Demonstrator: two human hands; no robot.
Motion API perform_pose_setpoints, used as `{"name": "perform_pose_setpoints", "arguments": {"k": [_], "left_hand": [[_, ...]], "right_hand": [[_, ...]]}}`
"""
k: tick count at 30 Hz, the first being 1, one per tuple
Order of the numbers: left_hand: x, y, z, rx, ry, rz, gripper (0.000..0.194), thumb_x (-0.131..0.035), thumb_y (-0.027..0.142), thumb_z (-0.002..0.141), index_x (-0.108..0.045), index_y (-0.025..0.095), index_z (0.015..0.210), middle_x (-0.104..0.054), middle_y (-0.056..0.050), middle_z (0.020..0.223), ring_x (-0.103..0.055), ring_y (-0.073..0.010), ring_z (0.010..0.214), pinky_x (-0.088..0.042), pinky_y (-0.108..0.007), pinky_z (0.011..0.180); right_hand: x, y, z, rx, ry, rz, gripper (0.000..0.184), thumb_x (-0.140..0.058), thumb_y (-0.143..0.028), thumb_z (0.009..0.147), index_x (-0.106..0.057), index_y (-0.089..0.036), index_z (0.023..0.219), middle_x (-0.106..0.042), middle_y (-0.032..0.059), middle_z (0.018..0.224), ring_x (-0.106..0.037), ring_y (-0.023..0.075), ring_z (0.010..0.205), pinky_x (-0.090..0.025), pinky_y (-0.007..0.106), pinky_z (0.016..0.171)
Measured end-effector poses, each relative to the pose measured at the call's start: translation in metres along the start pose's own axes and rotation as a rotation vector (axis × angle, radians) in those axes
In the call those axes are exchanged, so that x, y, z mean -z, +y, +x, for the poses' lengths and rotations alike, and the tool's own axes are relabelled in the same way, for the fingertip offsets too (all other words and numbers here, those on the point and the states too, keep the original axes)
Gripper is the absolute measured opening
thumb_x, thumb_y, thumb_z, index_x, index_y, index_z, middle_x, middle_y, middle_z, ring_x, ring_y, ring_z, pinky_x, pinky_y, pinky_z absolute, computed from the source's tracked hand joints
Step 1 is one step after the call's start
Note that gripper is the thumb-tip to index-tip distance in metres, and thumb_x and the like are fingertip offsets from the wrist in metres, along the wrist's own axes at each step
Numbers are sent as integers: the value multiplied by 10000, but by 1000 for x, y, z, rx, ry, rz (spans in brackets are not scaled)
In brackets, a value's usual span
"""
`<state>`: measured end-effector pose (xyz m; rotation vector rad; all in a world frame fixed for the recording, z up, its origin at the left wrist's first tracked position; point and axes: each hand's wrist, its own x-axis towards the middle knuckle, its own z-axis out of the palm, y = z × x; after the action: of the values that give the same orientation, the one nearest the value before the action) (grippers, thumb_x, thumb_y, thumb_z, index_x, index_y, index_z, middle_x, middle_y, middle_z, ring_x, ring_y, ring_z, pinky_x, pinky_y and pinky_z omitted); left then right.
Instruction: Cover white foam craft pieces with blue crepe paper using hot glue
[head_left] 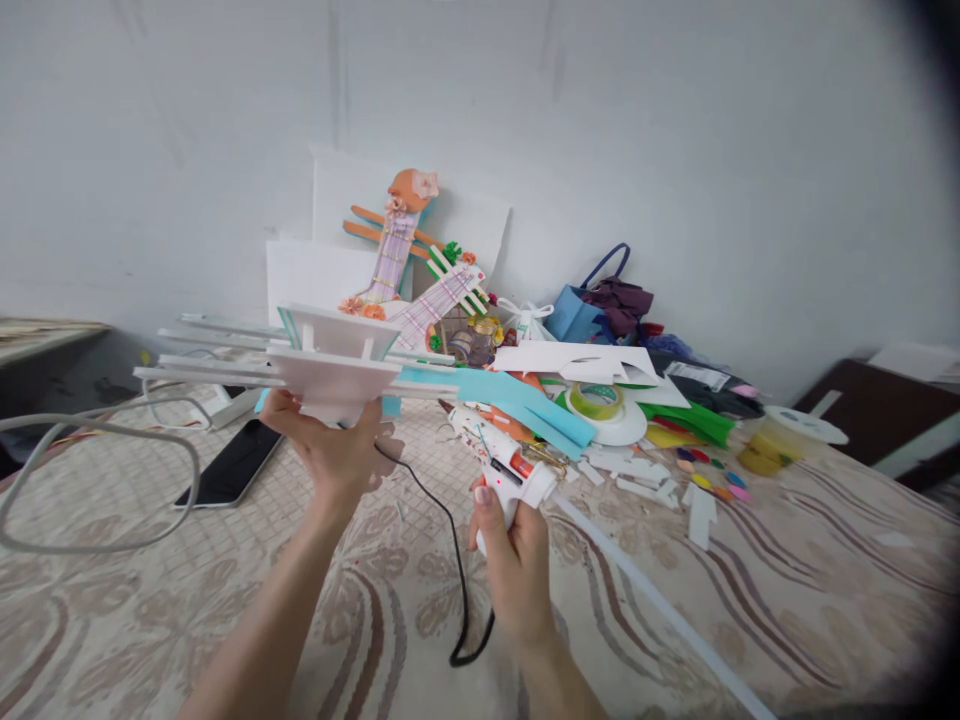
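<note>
My left hand (330,445) grips a white foam-board model (334,385) from below and lifts it off the table. Long thin white strips stick out from both sides of the model, and pale blue edging shows on it. My right hand (514,555) is wrapped round the handle of a white hot glue gun (502,460), whose nozzle points up and left towards the model, apart from it. A long white glue stick (652,580) runs out of the gun's back. Behind the nozzle a light blue strip (517,400) reaches to the right.
A black cord (454,530) loops below the gun. On the left lie a phone (232,465) and a white cable (199,470). Decorated craft figures (394,250) lean at the wall. Green tape (596,400), paper scraps (645,480) and a plastic tub (772,445) are on the right.
</note>
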<state>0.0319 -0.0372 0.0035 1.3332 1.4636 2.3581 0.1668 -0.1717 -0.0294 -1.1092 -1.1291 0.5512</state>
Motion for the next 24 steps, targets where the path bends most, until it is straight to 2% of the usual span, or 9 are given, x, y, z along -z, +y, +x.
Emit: {"name": "perform_pose_setpoints", "arguments": {"k": [8, 11, 12, 15, 16, 19, 21, 23, 24], "left_hand": [[1, -6, 2, -65, -27, 16, 702, -760, 209, 515, -269, 261, 1014, -355, -56, 1118, -433, -287, 1165, -394, -545, 1033], [3, -7, 10, -128, -22, 29, 702, -783, 227, 539, -287, 257, 1034, -373, -65, 1146, -443, -285, 1166, -419, -523, 1010], [4, -7, 15, -147, -20, 33, 717, -800, 221, 530, -294, 256, 1037, -385, -65, 1149, -454, -283, 1162, -430, -512, 1001], [7, -9, 32, -188, -79, 1, 723, -828, 199, 544, -327, 244, 1063, -429, -78, 1173, -498, -276, 1147, -461, -484, 971], [8, -10, 38, -194, -150, -16, 687, -814, 203, 596, -339, 238, 1090, -440, -90, 1208, -505, -270, 1163, -466, -470, 973], [9, -15, 56, -223, -231, -67, 690, -819, 217, 606, -378, 211, 1137, -479, -108, 1249, -518, -268, 1173, -478, -452, 960], [8, -20, 67, -228, -270, -138, 743, -835, 221, 562, -391, 185, 1157, -515, -111, 1238, -546, -255, 1138, -488, -426, 939], [7, -25, 76, -210, -322, -193, 782, -841, 217, 547, -397, 180, 1190, -536, -109, 1259, -554, -244, 1146, -481, -408, 951], [7, -27, 81, -202, -350, -210, 778, -838, 216, 548, -408, 182, 1195, -548, -103, 1249, -561, -237, 1134, -482, -403, 948]], "right_hand": [[22, 4, 1, 10, 31, -24, 432, -490, -512, 949, -482, -206, 643, -433, -43, 512, -444, 103, 464, -391, 222, 454], [42, 14, 4, -9, 45, -68, 383, -533, -544, 912, -592, -182, 801, -476, -41, 535, -462, 120, 484, -414, 241, 483], [50, 20, 7, -33, 31, -95, 390, -545, -554, 899, -620, -171, 897, -489, -42, 546, -475, 130, 501, -424, 249, 499], [75, 45, 23, -136, -78, -246, 431, -535, -576, 887, -646, -160, 908, -522, -31, 549, -518, 156, 536, -440, 273, 542], [82, 55, 30, -158, -120, -302, 433, -532, -582, 883, -645, -164, 885, -559, -21, 571, -541, 162, 551, -448, 280, 559], [94, 89, 57, -167, -173, -346, 389, -615, -534, 854, -634, -163, 737, -575, -13, 568, -557, 168, 557, -454, 285, 551], [94, 111, 76, -143, -212, -352, 325, -656, -473, 860, -662, -152, 807, -638, 10, 675, -607, 181, 635, -502, 299, 588], [89, 129, 96, -95, -236, -351, 246, -637, -385, 915, -666, -158, 1006, -692, 55, 969, -659, 192, 824, -565, 350, 731], [84, 137, 106, -62, -248, -342, 259, -592, -345, 959, -624, -174, 1152, -652, 76, 1157, -657, 192, 961, -570, 386, 827]]}}
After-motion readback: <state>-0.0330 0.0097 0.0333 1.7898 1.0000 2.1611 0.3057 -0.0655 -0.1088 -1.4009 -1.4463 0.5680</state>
